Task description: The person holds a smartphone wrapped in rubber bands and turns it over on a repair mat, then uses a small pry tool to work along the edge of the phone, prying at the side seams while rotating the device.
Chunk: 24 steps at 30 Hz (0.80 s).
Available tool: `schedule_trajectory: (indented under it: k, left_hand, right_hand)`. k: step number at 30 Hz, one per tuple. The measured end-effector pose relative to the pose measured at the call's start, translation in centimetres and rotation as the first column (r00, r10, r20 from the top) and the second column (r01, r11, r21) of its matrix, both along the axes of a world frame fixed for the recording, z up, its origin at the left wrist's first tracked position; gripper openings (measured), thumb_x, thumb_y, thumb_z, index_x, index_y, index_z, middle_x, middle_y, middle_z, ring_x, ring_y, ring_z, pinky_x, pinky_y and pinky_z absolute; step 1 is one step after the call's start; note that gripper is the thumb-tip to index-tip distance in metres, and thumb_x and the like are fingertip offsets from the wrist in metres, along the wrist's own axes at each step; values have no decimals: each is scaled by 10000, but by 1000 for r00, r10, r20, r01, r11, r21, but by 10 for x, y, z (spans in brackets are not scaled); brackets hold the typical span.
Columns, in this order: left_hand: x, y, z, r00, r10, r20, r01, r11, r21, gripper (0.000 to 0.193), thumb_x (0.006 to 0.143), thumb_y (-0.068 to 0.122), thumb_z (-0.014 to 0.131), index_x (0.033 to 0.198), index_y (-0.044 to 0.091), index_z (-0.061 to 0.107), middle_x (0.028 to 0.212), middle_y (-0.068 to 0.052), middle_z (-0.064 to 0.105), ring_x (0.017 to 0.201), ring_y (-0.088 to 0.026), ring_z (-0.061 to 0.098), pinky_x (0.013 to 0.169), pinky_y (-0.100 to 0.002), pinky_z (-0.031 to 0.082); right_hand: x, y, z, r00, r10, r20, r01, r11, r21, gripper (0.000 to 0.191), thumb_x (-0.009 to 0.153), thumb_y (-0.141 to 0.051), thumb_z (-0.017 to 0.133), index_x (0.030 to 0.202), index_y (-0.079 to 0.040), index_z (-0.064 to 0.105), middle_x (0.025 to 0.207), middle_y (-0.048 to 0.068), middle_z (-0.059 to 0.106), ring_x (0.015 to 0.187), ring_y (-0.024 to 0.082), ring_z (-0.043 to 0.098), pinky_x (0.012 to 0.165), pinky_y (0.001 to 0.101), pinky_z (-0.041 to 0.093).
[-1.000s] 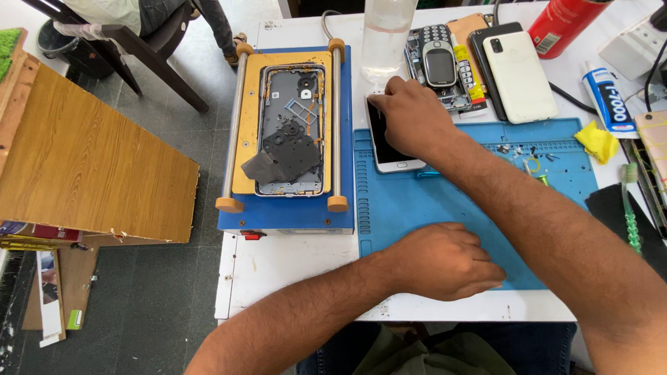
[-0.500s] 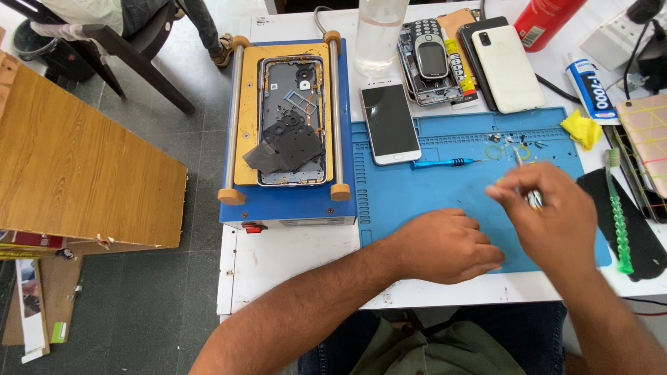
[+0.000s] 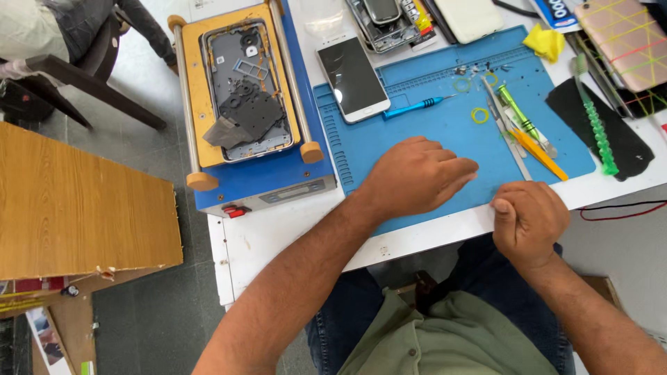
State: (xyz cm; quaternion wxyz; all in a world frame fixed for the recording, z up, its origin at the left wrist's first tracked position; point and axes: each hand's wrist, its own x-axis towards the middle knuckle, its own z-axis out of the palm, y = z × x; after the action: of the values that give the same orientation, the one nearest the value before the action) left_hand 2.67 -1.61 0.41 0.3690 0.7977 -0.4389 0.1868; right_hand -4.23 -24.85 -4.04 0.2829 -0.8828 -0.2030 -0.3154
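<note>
Tweezers [image 3: 506, 128]: flat on the blue mat [image 3: 417, 139], slim and silver, lower tip just beside the right fist.
Right hand [image 3: 528, 219]: curled into a loose fist at the mat's near edge, thumb tucked over the fingers; cannot tell whether anything small sits inside.
Left hand [image 3: 417, 173]: palm down on the mat, fingers together and slightly bent, gripping nothing.
Doing it well: a judgement only — keep the left palm pressing the mat steady, keep the right fist low, and avoid nudging the loose tools alongside.
Beside the tweezers: green-handled tool [image 3: 517, 111] and orange pry tool [image 3: 542, 154], lying close and almost parallel.
Further up the mat: blue screwdriver [image 3: 413, 107], yellow rings and tiny screws near the top edge.
White phone [image 3: 352, 78]: face up, overlapping the mat's top-left corner.
Heating plate machine [image 3: 243, 104]: left of the mat, an opened phone back resting on it.
Far right: green spiked tool [image 3: 596, 125] on a black pad.
</note>
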Motion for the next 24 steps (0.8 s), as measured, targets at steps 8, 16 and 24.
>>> schedule_trajectory:
  k: [8,16,24]
  left_hand:
    - [0,1,19,989,132,63,-129,991,-45,180,968,184,739,1121,90,745,854,-34,703,818,-240,672,783,-421,520]
    - [-81,10,34,878,477,-45,-449,852,271,424,920,281,730,1281,74,649,1296,-141,625,1250,-324,571,1087,-538,407]
    - [-128,28,4,676,725,136,-710,591,383,666,939,578,635,1417,116,592,1510,-168,506,1443,-352,423,1180,-590,291]
  right_hand:
    - [5,15,22,1000,-2,27,2,1000,-10,232,1032,-191,669,854,-44,647,888,89,685,784,300,630,692,411,476]
    - [3,16,18,1000,26,-17,-26,999,26,204,964,-183,732,829,-55,648,889,72,686,773,280,624,676,405,480]
    - [2,14,15,993,114,-35,-113,993,40,173,920,-199,760,845,-81,659,902,47,668,801,256,616,696,396,487]
